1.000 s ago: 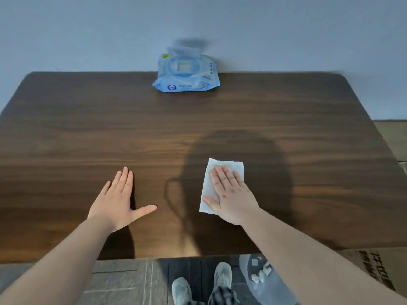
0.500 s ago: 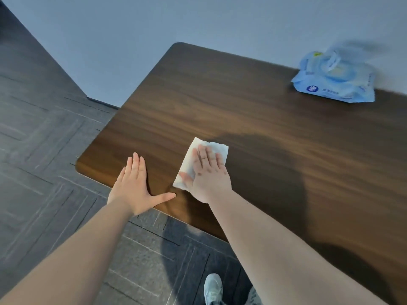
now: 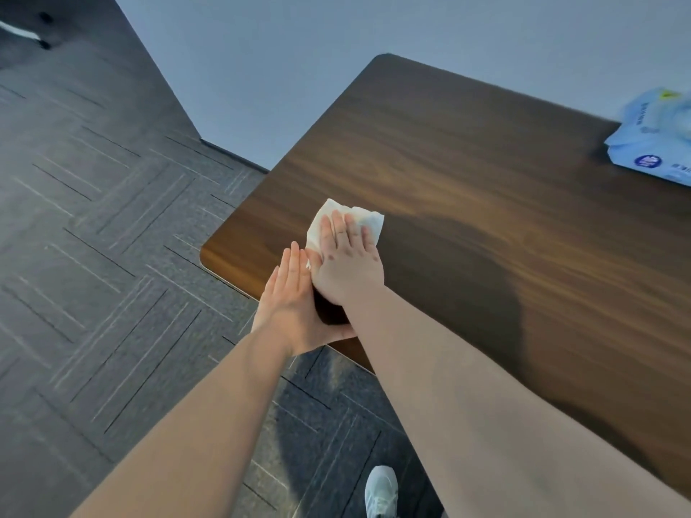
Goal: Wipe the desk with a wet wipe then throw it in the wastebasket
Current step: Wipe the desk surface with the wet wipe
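You are pressing your right hand (image 3: 346,263) flat on the white wet wipe (image 3: 338,215), fingers extended and held close together, pinning it to the dark wood desk (image 3: 486,173) near the desk's front left corner. The wipe's far edge is showing beyond your fingertips. Your left hand (image 3: 295,304) is lying flat just beside the right one at the desk's front edge, fingers together and thumb stretched out under your right wrist. A blue pack of wet wipes (image 3: 658,143) is sitting far off by the wall (image 3: 336,39), partly cut off. Below, a light sneaker (image 3: 381,491) is standing on grey carpet tiles (image 3: 93,256).
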`<state>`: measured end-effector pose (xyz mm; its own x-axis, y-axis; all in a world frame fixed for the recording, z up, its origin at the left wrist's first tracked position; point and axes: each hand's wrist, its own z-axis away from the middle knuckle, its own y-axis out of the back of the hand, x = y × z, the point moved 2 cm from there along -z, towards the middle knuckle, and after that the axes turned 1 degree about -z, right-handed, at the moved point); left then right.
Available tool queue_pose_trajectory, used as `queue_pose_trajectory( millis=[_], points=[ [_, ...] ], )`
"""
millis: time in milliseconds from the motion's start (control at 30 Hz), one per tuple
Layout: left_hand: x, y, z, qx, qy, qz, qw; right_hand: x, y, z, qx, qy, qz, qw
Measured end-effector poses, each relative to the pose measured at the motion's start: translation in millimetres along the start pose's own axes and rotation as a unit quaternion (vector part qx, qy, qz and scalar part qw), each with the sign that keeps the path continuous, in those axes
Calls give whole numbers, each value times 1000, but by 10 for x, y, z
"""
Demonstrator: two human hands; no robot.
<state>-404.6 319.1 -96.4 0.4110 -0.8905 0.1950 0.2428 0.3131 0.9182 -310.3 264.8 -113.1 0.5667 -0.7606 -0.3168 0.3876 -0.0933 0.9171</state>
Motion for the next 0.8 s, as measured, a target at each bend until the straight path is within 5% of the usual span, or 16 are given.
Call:
queue_pose_trajectory(
  millis=[333,567,800],
  points=[
    [184,63,40,-23,-79,-106,991,989,144,894,-36,-48,13,998],
    [1338,-69,125,-37,-219,-146,964,2544,371,2197,-2,-242,18,970],
    [2724,-502,318,-60,-338,-146,928,3823,494,3715,12,-436,-12,900]
  ],
)
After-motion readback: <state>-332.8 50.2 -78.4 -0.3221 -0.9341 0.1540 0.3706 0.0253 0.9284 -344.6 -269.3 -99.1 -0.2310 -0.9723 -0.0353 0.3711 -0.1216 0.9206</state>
